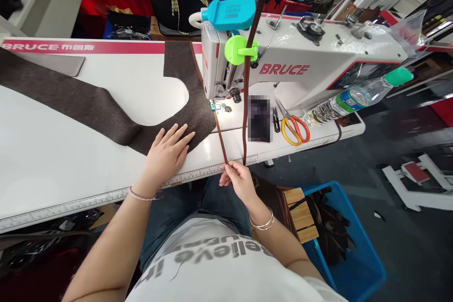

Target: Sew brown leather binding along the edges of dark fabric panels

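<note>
Crowded garment workshop, white Bruce sewing table in the foreground: a person seated at the Bruce sewing machine works a dark brown felt-like fabric piece and a narrow brown strip. Left hand lies flat and fully open, fingers spread, pressing the near edge of the fabric to the table; it grips nothing. Right hand, just right of the left and at the table's ruled front edge, is pinched shut on the strip, thumb and forefinger closed on it where it folds back. From that pinch one run of the strip goes up and left toward the presser foot, beyond the left hand's fingertips; the other run rises straight up past the green thread guide and out of view. Judging by how things lie, the fabric is already fed under the machine head, with most of it spread to the left of the left hand, and the strip is lined up along its edge; no finished seam can be made out, so the stitching appears to be at or near its start. Farther right of the right hand lie orange-handled scissors and a plastic water bottle; a blue crate sits on the floor below
</note>
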`<state>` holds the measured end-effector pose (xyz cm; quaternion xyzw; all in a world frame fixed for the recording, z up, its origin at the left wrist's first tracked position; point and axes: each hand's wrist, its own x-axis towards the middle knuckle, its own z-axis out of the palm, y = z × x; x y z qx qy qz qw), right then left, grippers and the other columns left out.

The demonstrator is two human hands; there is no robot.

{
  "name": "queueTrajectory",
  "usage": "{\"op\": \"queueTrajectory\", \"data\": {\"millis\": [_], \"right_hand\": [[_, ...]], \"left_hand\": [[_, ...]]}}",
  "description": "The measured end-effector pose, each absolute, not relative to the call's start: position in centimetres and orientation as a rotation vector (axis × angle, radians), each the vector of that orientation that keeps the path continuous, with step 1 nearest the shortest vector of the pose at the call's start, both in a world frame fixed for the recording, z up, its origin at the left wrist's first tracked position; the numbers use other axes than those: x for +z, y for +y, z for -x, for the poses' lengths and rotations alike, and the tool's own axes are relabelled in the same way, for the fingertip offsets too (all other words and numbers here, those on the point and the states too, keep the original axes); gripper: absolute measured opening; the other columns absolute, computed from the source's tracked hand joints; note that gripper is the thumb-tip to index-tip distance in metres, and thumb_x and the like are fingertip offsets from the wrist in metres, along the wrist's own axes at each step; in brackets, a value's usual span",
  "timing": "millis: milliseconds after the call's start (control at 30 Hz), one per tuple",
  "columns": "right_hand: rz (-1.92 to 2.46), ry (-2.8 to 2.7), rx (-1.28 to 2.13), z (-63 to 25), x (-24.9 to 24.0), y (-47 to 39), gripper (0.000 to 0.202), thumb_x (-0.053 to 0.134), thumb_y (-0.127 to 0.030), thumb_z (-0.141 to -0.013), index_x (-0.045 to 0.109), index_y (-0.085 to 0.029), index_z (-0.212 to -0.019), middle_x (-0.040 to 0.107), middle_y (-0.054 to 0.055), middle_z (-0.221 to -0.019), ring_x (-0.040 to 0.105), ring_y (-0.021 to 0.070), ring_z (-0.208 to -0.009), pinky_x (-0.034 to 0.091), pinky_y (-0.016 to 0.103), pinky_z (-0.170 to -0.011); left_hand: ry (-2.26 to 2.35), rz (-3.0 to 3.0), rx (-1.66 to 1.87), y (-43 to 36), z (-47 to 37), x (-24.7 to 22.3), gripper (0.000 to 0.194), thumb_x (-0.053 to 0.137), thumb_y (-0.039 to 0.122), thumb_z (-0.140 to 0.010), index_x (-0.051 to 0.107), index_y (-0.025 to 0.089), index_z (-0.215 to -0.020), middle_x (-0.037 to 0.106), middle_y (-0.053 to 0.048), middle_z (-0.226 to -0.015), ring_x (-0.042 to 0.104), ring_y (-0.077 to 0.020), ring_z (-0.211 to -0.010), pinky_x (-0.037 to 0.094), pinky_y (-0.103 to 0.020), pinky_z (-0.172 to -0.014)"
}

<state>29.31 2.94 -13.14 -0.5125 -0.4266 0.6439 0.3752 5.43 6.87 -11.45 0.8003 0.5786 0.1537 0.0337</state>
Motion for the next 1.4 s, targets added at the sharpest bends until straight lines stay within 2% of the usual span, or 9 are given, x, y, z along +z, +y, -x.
{"op": "queueTrajectory", "data": {"millis": [500,1400], "right_hand": [[1.334,-1.08,1.655,-29.08,-13.07,2.82,0.041,0.059,-0.059,-0.083,0.061,-0.018,-0.081,0.064,0.0,-0.054,0.062,0.014,-0.047,0.046,0.023,-0.046],[1.322,-1.076,1.665,-29.2,-13.2,2.51,0.04,0.056,-0.058,-0.086,0.062,-0.018,-0.084,0.065,0.0,-0.056,0.063,0.0132,-0.048,0.046,0.022,-0.046]], "left_hand": [[1.793,-2.444,0.44,6.44,-5.44,-11.32,0.045,0.032,0.026,-0.099,0.054,0.027,-0.138,0.045,-0.005,-0.151,0.033,-0.0299,-0.144,0.026,-0.058,-0.116],[1.812,-2.407,0.428,6.43,-5.75,-11.3,0.045,0.03,0.03,-0.1,0.054,0.023,-0.138,0.043,-0.009,-0.152,0.032,-0.0346,-0.144,0.025,-0.061,-0.115]]}}
